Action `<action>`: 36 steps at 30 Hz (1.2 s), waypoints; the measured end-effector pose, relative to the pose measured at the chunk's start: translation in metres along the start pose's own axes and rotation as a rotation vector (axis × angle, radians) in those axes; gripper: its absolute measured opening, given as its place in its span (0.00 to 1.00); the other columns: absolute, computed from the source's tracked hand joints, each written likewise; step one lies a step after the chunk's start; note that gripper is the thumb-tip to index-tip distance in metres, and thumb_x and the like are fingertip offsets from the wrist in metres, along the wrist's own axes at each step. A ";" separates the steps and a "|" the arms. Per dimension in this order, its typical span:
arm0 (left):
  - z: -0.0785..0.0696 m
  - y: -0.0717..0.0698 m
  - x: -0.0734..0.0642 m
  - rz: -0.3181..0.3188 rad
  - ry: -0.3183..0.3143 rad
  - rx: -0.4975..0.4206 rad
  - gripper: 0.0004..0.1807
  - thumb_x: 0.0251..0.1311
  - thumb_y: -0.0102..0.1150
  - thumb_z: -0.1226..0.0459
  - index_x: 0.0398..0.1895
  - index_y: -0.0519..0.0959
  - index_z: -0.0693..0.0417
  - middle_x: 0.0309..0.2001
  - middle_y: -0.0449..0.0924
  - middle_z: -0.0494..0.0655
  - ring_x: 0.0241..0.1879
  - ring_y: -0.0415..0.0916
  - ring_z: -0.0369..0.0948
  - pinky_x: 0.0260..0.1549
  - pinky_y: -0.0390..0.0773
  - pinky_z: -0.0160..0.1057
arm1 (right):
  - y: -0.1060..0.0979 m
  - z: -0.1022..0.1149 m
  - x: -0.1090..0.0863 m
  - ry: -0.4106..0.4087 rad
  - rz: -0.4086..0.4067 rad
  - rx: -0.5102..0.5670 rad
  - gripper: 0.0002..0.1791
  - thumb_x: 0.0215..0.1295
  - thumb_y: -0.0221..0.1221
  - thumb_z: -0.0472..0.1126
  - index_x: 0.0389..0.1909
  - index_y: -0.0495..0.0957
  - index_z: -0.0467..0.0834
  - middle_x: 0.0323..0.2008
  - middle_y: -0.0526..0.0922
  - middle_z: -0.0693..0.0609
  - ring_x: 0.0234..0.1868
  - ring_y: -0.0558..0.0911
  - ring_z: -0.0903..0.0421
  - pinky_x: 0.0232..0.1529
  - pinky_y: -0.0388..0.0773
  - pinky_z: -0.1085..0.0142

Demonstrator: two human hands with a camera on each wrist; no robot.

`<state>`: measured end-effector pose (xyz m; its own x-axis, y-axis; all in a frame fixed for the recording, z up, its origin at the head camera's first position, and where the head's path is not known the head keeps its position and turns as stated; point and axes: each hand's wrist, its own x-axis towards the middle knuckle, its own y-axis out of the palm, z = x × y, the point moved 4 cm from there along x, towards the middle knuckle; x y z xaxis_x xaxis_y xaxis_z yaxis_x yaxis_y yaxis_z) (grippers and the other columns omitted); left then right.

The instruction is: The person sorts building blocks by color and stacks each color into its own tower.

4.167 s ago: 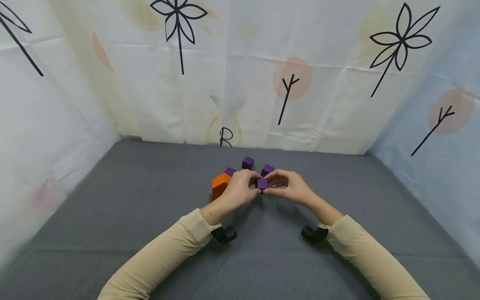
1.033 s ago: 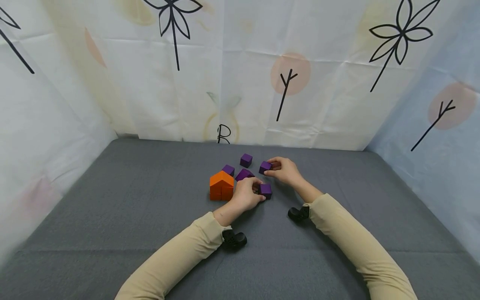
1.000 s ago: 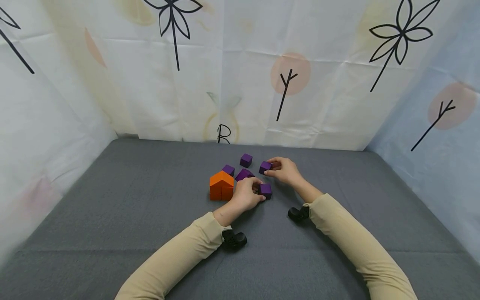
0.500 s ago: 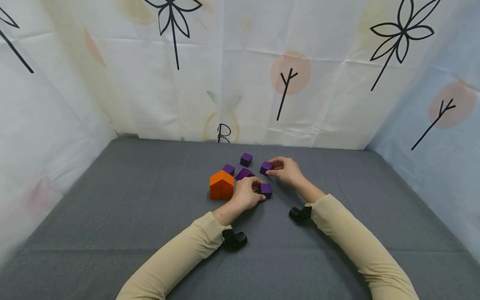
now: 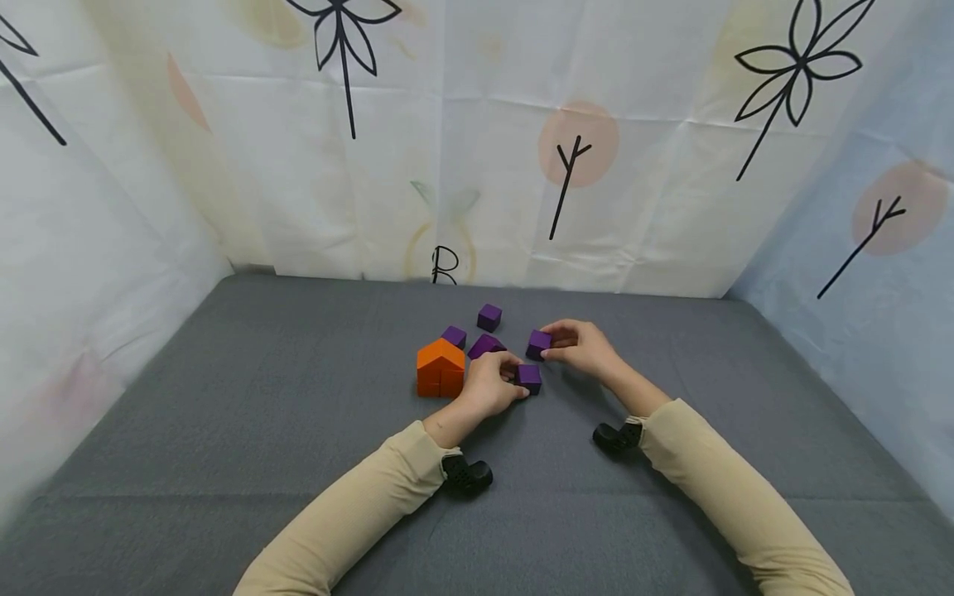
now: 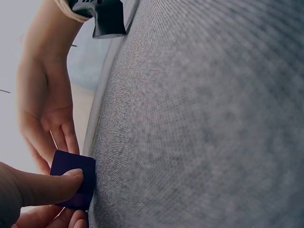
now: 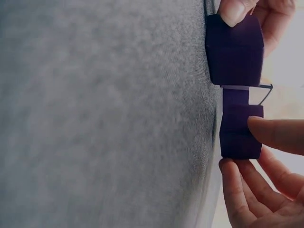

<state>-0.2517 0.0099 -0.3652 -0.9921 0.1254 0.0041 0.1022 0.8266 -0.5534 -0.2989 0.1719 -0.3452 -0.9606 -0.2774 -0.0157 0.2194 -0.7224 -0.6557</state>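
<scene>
My left hand pinches a purple cube that sits on the grey cloth; in the left wrist view its thumb lies across the cube's face. Just behind and to the right, my right hand holds a second purple cube between thumb and fingers. The right wrist view shows the left hand's cube close to the right hand's cube, with a small gap between them. A purple roof-shaped block stands behind my left hand, its lower part hidden.
Left of my left hand stands a small orange house of blocks, a pointed roof block on top. A purple cube is partly hidden behind it, and another purple cube sits farther back. Patterned white curtains enclose the grey table.
Both hands were together at one cube at first. Later my right hand gripped the cube at back right and has since drawn it nearer and rightward. My left hand stays almost still.
</scene>
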 end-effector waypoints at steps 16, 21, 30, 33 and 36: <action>0.000 -0.001 -0.001 0.002 -0.035 -0.027 0.17 0.47 0.72 0.71 0.43 0.83 0.57 0.41 0.83 0.51 0.40 0.79 0.44 0.46 0.78 0.43 | -0.011 -0.006 -0.020 -0.058 0.112 -0.005 0.23 0.61 0.63 0.35 0.56 0.74 0.34 0.51 0.80 0.35 0.53 0.79 0.42 0.53 0.74 0.51; 0.000 -0.001 -0.001 0.002 -0.031 -0.032 0.18 0.47 0.72 0.71 0.44 0.83 0.57 0.41 0.83 0.52 0.41 0.79 0.44 0.46 0.78 0.43 | -0.011 -0.009 -0.023 -0.058 0.138 -0.020 0.22 0.60 0.63 0.35 0.55 0.76 0.35 0.50 0.81 0.37 0.51 0.81 0.45 0.51 0.75 0.53; -0.001 -0.002 -0.002 0.003 -0.025 -0.025 0.18 0.47 0.72 0.71 0.44 0.83 0.57 0.41 0.83 0.52 0.41 0.79 0.45 0.46 0.78 0.43 | -0.013 -0.009 -0.029 -0.068 0.188 -0.028 0.21 0.59 0.63 0.35 0.54 0.76 0.36 0.49 0.82 0.38 0.49 0.81 0.47 0.50 0.76 0.53; 0.000 -0.001 -0.001 0.004 -0.028 -0.027 0.18 0.47 0.72 0.71 0.44 0.83 0.57 0.41 0.83 0.52 0.41 0.79 0.45 0.47 0.77 0.44 | -0.012 -0.009 -0.031 -0.076 0.203 -0.019 0.21 0.59 0.63 0.35 0.54 0.76 0.35 0.49 0.82 0.38 0.49 0.81 0.46 0.50 0.76 0.53; 0.000 -0.001 -0.001 0.004 -0.019 -0.018 0.18 0.47 0.72 0.71 0.44 0.83 0.57 0.41 0.83 0.52 0.41 0.79 0.45 0.45 0.78 0.43 | -0.011 -0.008 -0.032 -0.091 0.216 -0.014 0.21 0.60 0.63 0.35 0.54 0.76 0.34 0.50 0.81 0.37 0.50 0.81 0.46 0.50 0.76 0.54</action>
<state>-0.2510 0.0089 -0.3643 -0.9929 0.1183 -0.0140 0.1072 0.8360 -0.5382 -0.2720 0.1941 -0.3431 -0.8720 -0.4814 -0.0894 0.4155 -0.6310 -0.6552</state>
